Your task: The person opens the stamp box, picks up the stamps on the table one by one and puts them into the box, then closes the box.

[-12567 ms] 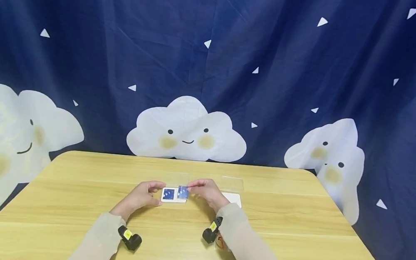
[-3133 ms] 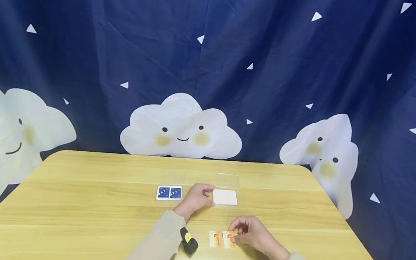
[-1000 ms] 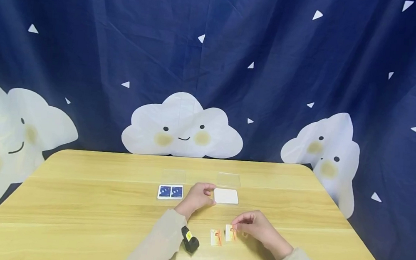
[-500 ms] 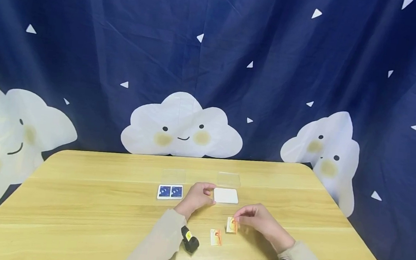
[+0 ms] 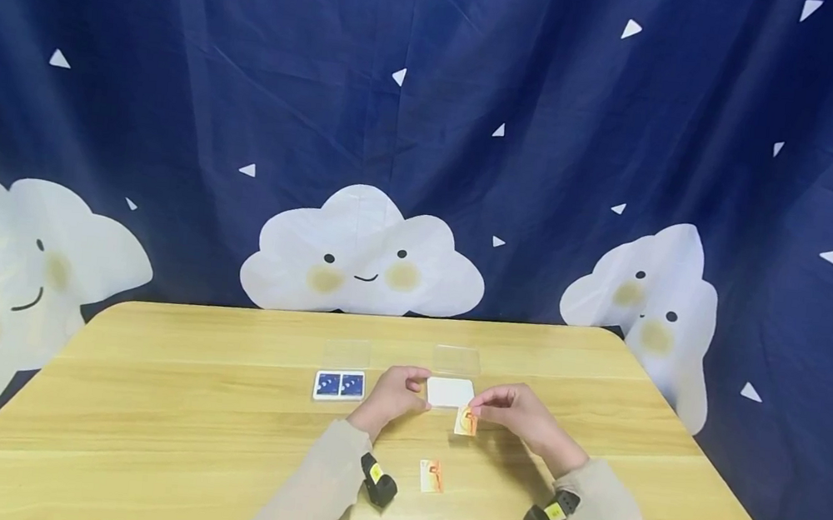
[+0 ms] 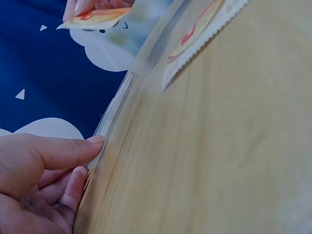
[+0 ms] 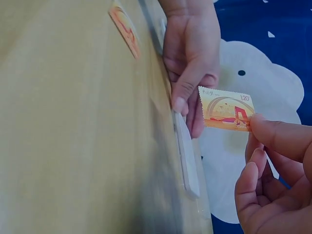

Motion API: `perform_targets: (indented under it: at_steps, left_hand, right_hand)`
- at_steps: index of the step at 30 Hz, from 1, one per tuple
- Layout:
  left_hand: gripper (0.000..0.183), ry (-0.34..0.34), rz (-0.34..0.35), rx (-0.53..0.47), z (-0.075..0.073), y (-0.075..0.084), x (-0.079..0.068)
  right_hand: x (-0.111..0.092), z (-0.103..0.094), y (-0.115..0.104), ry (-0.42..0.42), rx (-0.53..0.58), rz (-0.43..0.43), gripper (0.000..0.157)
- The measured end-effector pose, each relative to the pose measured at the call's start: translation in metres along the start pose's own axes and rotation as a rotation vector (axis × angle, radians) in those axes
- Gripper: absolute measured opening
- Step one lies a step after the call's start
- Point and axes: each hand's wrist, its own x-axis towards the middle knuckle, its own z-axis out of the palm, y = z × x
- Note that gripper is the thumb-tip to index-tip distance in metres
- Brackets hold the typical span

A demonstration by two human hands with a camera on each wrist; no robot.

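Note:
My right hand [image 5: 522, 417] pinches an orange-and-cream postage stamp [image 5: 466, 422] by its edge between thumb and fingertip. The stamp hangs just in front of the right corner of a flat white case [image 5: 449, 391]; in the right wrist view its face shows an arch and "1.20". My left hand [image 5: 392, 397] holds the left end of that case, thumb [image 6: 87, 146] on the near edge and index finger at the far corner. A second orange stamp [image 5: 432, 477] lies on the table nearer me. To the left, another white case [image 5: 339, 399] bears two blue stamps [image 5: 328, 384] side by side.
Two thin transparent covers [image 5: 347, 353] lie behind the cases, one behind each. The wooden table [image 5: 145, 418] ends at a dark blue curtain [image 5: 326, 101] with white clouds.
Earlier, both hands were at the left case with a blue stamp; the left hand then shifted to the right case. My right hand has lifted one orange stamp and carried it forward.

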Motion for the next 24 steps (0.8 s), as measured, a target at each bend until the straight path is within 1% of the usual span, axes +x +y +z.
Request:
perform_targets:
  at_steps: [9,15,16,17,23,24]
  left_hand:
    - [0.056,-0.003,0.006,0.012,0.000,-0.001,0.001]
    - [0.055,-0.005,0.007,0.016,0.000,-0.003,0.003]
    - [0.055,-0.005,0.008,0.018,0.000,-0.003,0.003]
    - [0.055,-0.005,0.005,0.021,0.001,-0.003,0.003]
    - [0.054,0.002,-0.007,0.035,0.001,-0.003,0.004]
    - [0.054,0.003,-0.007,0.037,0.001,-0.003,0.005]
  right_hand:
    - [0.019,0.003,-0.004,0.015,-0.001,0.010,0.022]
    - [0.031,0.004,-0.002,0.035,-0.019,0.026,0.021]
    - [0.033,0.004,-0.001,0.033,-0.024,0.028,0.021]
    - [0.032,0.004,-0.005,0.031,-0.028,0.033,0.021]
    - [0.046,0.004,-0.003,0.019,-0.027,0.045,0.021]
    - [0.050,0.004,0.001,0.016,-0.021,0.041,0.021]
